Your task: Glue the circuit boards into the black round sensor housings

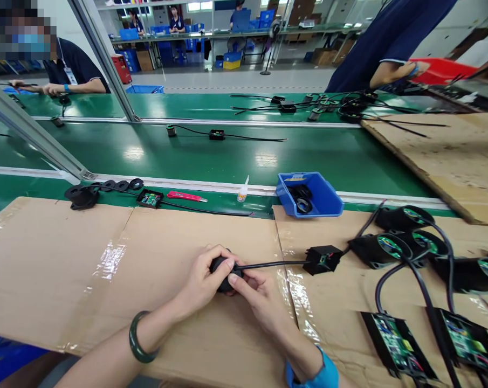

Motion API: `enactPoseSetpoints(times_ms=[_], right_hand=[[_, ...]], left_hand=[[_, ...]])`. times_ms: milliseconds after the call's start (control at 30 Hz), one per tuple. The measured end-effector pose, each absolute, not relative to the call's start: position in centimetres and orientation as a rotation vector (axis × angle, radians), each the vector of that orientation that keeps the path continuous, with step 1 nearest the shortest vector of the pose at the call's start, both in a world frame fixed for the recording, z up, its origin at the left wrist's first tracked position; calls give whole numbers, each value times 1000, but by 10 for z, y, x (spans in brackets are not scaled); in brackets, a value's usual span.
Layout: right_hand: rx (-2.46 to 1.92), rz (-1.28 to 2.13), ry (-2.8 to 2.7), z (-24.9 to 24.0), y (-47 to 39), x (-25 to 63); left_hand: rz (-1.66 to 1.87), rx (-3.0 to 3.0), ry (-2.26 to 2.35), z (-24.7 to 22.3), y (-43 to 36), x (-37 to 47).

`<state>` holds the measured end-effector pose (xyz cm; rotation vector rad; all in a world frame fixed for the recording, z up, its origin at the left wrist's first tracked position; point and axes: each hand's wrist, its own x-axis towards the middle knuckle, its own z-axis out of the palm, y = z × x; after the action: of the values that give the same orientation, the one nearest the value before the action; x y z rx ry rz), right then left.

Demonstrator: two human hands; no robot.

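Both of my hands hold one round black plastic housing (pixel 221 268) above the cardboard. My left hand (pixel 205 275) grips its left side, with the thumb on top. On the right side, my right hand (pixel 262 296) closes on it with the thumb pressed against the top. A black cable (pixel 274 264) runs rightward from the housing to a small black box (pixel 323 260) with a circuit board inside. Beyond that box, the cable continues toward several black housings (pixel 389 245) with green boards. My fingers partly hide the held housing.
Ahead lie a red utility knife (pixel 186 196), a small white bottle (pixel 242 191) and a blue bin (pixel 324 199) of black rings. Open circuit boxes (pixel 399 345) lie at right. A green conveyor (pixel 187 156) carries a wired part (pixel 217 134). Co-workers are across it. A metal post (pixel 37 129) slants at left.
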<state>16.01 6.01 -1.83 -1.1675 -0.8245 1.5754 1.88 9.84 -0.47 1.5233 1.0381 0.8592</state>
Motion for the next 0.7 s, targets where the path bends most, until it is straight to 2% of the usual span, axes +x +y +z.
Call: enactPoseSetpoints(times_ms=[333,433,700], right_hand=[[-1225,1498,-815,-21,61,162],[-1208,1486,-863,-25,61,165],[-1230,1370,-1359,-30,56,161]], left_hand=[[849,1660,970,-6,100,15],[809,1746,1073,-9,96,15],[769,1985,1204,11,107,1]])
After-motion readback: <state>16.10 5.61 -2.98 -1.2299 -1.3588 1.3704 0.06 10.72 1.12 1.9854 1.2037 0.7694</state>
